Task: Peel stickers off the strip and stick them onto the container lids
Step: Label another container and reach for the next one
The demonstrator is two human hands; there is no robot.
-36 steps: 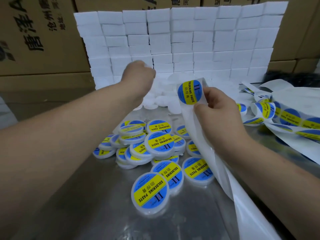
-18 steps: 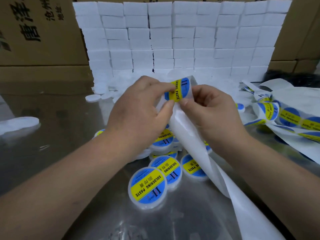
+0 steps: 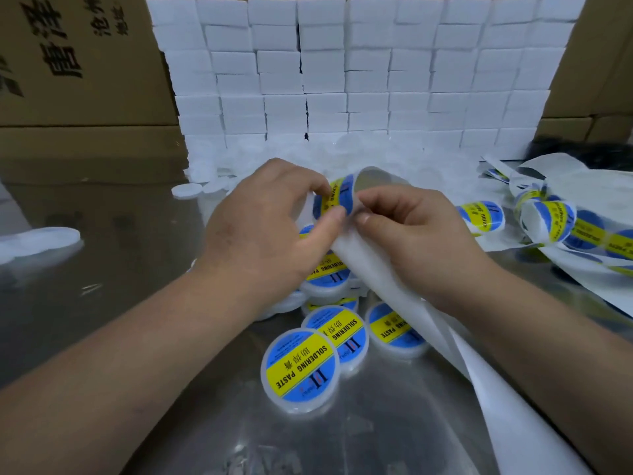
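A round blue-and-yellow "soldering paste" sticker (image 3: pixel 337 198) sits at the top of a white backing strip (image 3: pixel 373 269). My left hand (image 3: pixel 263 228) pinches the sticker's edge between thumb and forefinger. My right hand (image 3: pixel 411 241) grips the strip just right of the sticker, and the strip trails down to the lower right. Whether my left hand also holds a lid cannot be seen. Below the hands lie several labelled round lids (image 3: pixel 299 370) on the metal table (image 3: pixel 137 269), partly hidden by my left hand.
Plain white lids (image 3: pixel 186 190) lie heaped behind the hands, one more (image 3: pixel 41 238) at the far left. A wall of white boxes (image 3: pixel 359 77) stands at the back, cardboard cartons (image 3: pixel 78 63) beside it. More sticker strip (image 3: pixel 561 228) is piled at the right.
My left hand came back from the plain lid heap to the sticker and now pinches its edge. The sticker has curled partway off the strip. The view shifted slightly.
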